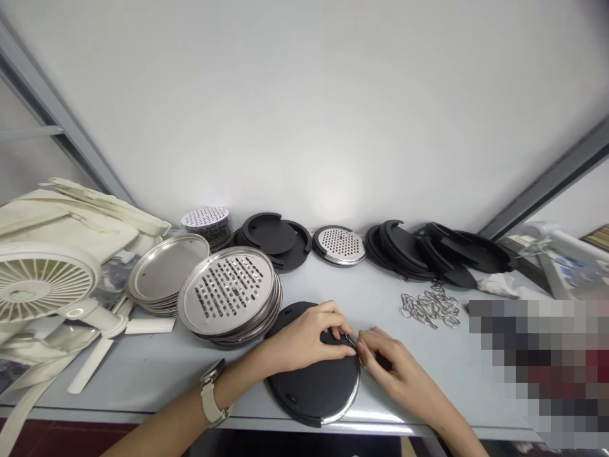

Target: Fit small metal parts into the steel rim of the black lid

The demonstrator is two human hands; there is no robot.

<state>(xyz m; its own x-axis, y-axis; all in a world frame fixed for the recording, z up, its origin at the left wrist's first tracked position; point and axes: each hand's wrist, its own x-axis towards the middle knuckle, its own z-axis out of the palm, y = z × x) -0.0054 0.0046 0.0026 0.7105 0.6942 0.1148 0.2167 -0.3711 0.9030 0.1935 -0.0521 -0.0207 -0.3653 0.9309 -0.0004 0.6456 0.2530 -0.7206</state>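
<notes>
A round black disc [311,387] with a shiny metal rim along its lower right lies flat near the table's front edge. My left hand [316,336] reaches over its upper part, thumb and fingers pinched on a small metal wire loop [351,339] at the disc's right edge. Close beside it, my right hand [387,362] has its fingertips pressed together at the same spot. The loop's lower end is hidden by these fingertips. Whether the loop is fastened to the disc, I cannot tell.
Left of the disc stand stacks of perforated metal plates [233,292] and plain metal plates [169,270]. Black ring-shaped holders [404,247] lie along the wall, around a perforated disc [340,245]. Wire loops [431,308] are heaped at right. A white fan [42,285] stands at far left.
</notes>
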